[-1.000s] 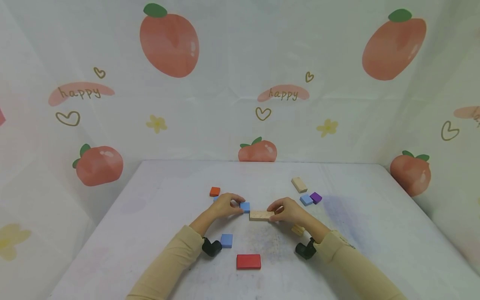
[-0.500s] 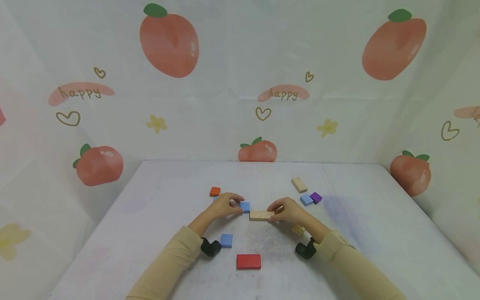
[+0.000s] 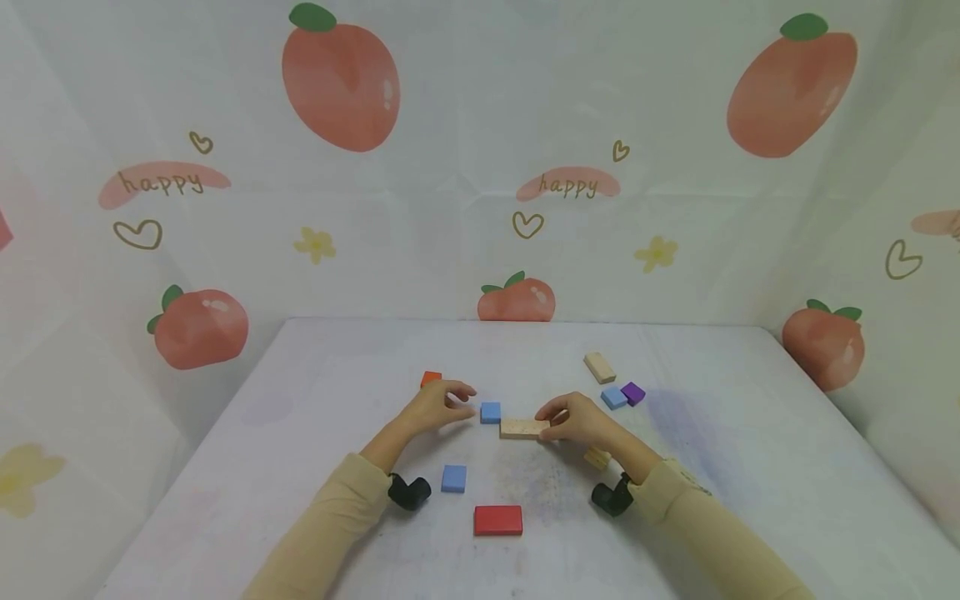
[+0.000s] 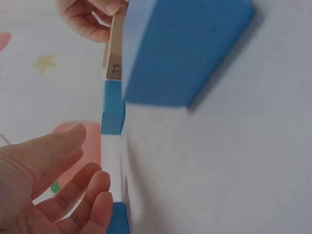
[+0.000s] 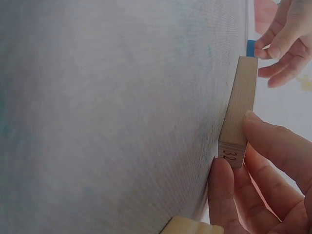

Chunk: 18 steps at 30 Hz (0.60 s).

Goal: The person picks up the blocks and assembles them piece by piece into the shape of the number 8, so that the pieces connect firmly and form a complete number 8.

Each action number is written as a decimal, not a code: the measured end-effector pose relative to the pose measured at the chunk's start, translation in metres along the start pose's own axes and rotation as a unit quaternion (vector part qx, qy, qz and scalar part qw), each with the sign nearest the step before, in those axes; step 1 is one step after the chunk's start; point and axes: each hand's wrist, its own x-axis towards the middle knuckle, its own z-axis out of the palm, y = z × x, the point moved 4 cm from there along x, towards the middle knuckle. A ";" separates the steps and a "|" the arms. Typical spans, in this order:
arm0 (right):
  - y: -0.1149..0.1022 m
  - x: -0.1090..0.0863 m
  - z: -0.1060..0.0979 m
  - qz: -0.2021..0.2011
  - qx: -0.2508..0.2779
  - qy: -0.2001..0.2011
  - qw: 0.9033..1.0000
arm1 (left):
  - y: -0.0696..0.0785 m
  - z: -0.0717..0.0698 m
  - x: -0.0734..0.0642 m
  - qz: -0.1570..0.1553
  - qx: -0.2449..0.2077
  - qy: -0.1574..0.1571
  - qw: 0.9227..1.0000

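My right hand (image 3: 581,419) holds the right end of a light wooden block (image 3: 520,429) lying on the table, thumb and fingers about it. That block bears the number 32 on its end face (image 5: 228,153) in the right wrist view. Just left of it sits a small blue block (image 3: 491,412), close against its far corner. My left hand (image 3: 435,406) is a short way left of this blue block, fingers parted and holding nothing. In the left wrist view another blue block (image 4: 118,219) shows beyond the left fingers; the hand hides it in the head view.
An orange-red block (image 3: 431,377) is partly behind the left hand. Nearer lie a blue block (image 3: 453,478) and a red block (image 3: 498,521). At back right are a wooden block (image 3: 599,367), a blue block (image 3: 613,397) and a purple block (image 3: 633,393). A yellowish grooved piece (image 3: 597,457) lies under the right wrist.
My left hand has let go of the small blue block and moved left, away from it. The right hand stays on the wooden block.
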 end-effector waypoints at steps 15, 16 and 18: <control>0.000 -0.001 -0.001 0.006 0.003 0.001 1.000 | -0.010 -0.022 -0.011 0.031 -0.003 0.023 0.999; -0.001 -0.001 -0.001 0.005 0.003 0.001 1.000 | -0.011 -0.023 -0.011 0.027 -0.008 0.026 0.999; 0.000 -0.001 0.000 0.003 0.003 -0.001 1.000 | -0.014 -0.026 -0.013 0.031 -0.013 0.034 0.999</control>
